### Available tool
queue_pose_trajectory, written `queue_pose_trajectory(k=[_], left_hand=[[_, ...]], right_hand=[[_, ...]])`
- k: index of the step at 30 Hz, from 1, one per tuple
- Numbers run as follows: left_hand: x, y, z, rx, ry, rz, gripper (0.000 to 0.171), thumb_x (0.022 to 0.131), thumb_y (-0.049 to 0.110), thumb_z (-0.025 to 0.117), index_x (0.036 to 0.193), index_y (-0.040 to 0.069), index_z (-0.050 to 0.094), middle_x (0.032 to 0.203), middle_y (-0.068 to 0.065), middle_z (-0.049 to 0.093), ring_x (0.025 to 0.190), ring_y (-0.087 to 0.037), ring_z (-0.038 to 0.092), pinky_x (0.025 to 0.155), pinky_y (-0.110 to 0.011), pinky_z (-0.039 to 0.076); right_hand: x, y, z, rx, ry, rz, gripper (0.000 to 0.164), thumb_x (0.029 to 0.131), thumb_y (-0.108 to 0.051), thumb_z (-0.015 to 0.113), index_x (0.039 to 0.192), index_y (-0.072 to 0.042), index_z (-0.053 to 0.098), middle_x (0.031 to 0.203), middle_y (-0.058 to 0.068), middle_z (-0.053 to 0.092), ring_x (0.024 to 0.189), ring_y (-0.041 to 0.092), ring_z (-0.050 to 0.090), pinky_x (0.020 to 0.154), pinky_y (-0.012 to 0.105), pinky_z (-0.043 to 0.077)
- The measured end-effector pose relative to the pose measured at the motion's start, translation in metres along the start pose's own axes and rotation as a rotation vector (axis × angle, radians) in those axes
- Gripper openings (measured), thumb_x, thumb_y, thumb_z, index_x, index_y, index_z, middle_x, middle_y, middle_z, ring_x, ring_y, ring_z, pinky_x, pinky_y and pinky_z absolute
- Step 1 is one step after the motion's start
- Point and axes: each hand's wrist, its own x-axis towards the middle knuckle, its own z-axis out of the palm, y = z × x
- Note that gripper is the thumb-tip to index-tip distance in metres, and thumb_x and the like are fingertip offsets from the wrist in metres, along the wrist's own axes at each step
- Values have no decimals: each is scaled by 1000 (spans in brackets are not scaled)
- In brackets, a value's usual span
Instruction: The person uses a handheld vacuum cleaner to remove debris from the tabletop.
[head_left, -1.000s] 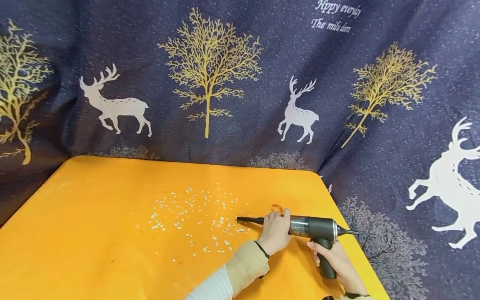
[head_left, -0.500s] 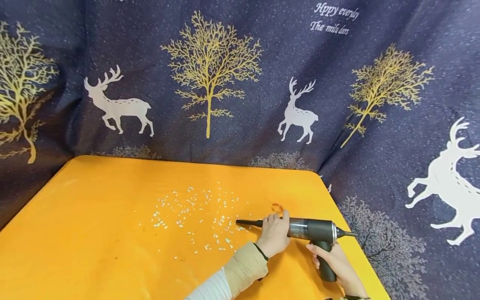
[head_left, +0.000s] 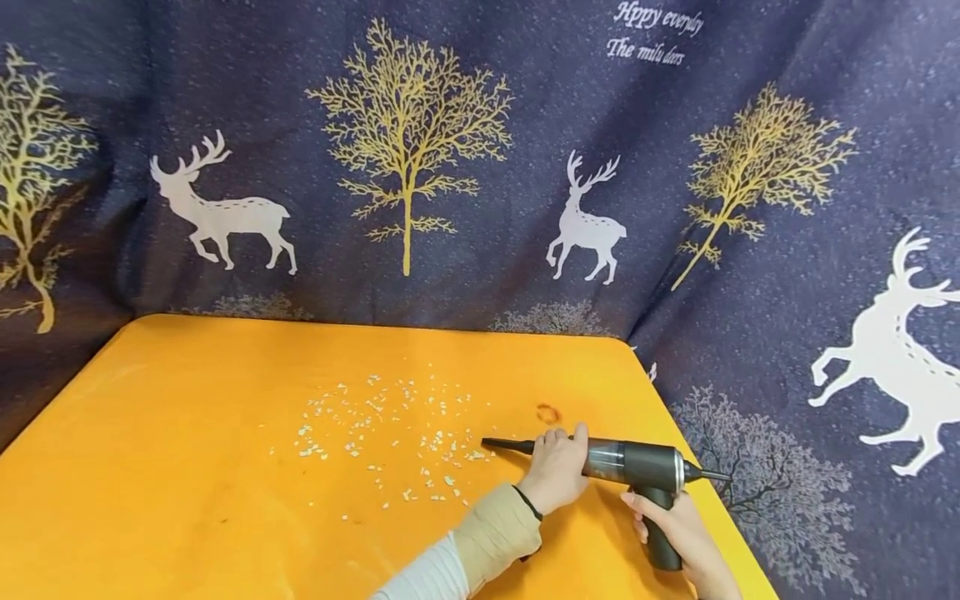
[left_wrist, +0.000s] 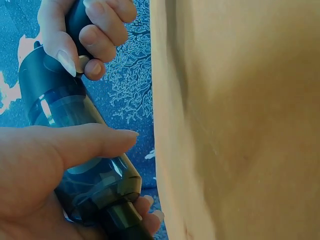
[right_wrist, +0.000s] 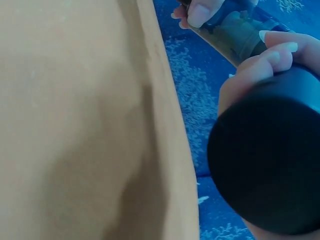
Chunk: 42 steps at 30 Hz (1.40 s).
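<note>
One black handheld vacuum (head_left: 652,467) is held at the right-hand part of the tabletop (head_left: 187,483), its slim nozzle (head_left: 508,445) pointing left and its thin rear tip (head_left: 707,474) reaching across the right edge in the head view. It looks stiff and hard-shelled, probably light enough for one hand but likely heaviest around the thick body above the handle (head_left: 663,548), so a grip there alone might let the front dip. The clear barrel (head_left: 604,459) seems to be smooth plastic: a little slippery, and more easily cracked than the black casing. The narrow nozzle looks a poor place to bear weight.

The right hand (head_left: 684,533) is wrapped round the handle, which seems the soundest hold. The left hand (head_left: 557,471) grasps the front of the barrel, thumb laid across it and fingertips showing on the far side in the left wrist view, a sensible spot for steadying and aiming.

Just beside the nozzle begin the pale scraps (head_left: 449,481), scattered loosely leftward; they look thin and very light, apt to shift in a draught. Whether the nozzle touches the tabletop cannot be told. Beyond hangs a dark blue cloth (head_left: 480,292) printed with deer and trees.
</note>
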Motion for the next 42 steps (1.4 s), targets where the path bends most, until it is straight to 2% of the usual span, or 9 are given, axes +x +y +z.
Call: queue_pose_trajectory(k=[5, 11, 15, 19, 27, 36, 42], left_hand=[[-3, 2, 0, -18, 7, 15, 47, 74, 36, 74, 105, 19, 42, 83, 1, 55, 80, -16, 52, 75, -30, 42], [-5, 4, -2, -59, 21, 2, 52, 74, 37, 74, 113, 21, 43, 89, 1, 57, 85, -16, 53, 80, -31, 43], [-6, 4, -3, -94, 40, 11, 58, 74, 36, 74, 121, 22, 42, 94, 1, 59, 91, -16, 55, 86, -33, 42], [-6, 4, 0, -138, 66, 28, 66, 74, 36, 74, 128, 23, 38, 99, 1, 60, 96, -15, 55, 88, -32, 42], [-8, 3, 7, -179, 75, 38, 61, 74, 39, 73, 122, 23, 40, 94, 5, 57, 88, -10, 51, 87, -30, 39], [-11, -4, 3, -189, 76, 44, 57, 73, 37, 74, 118, 22, 42, 91, 5, 56, 85, -10, 50, 84, -29, 39], [-14, -4, 3, -201, 45, 38, 57, 73, 37, 73, 118, 22, 42, 91, 5, 56, 86, -10, 50, 80, -27, 38]], right_hand=[[-4, -5, -4, -41, -6, 15, 16, 86, -19, 61, 93, -5, 58, 59, 0, 54, 46, 14, 50, 47, 36, 46], [-9, -19, -9, -82, -38, 35, 20, 85, -21, 62, 94, -4, 58, 64, 2, 55, 50, 14, 52, 52, 38, 48], [-11, -25, -12, -87, -74, 34, 18, 87, -21, 61, 93, -5, 58, 62, 0, 54, 49, 13, 52, 52, 38, 48], [-15, -32, -16, -60, -119, 71, 14, 87, -23, 60, 90, -9, 59, 61, -3, 54, 50, 12, 52, 52, 36, 48], [-16, -34, -23, -58, -205, 116, 13, 90, -23, 56, 90, -11, 56, 63, -5, 53, 52, 10, 52, 53, 31, 48], [-15, -37, -17, -68, -202, 130, 16, 90, -25, 56, 92, -9, 55, 64, -4, 54, 52, 11, 53, 55, 34, 49], [-18, -39, -16, -60, -217, 143, 17, 90, -24, 56, 93, -8, 55, 64, -4, 54, 52, 10, 53, 54, 31, 48]])
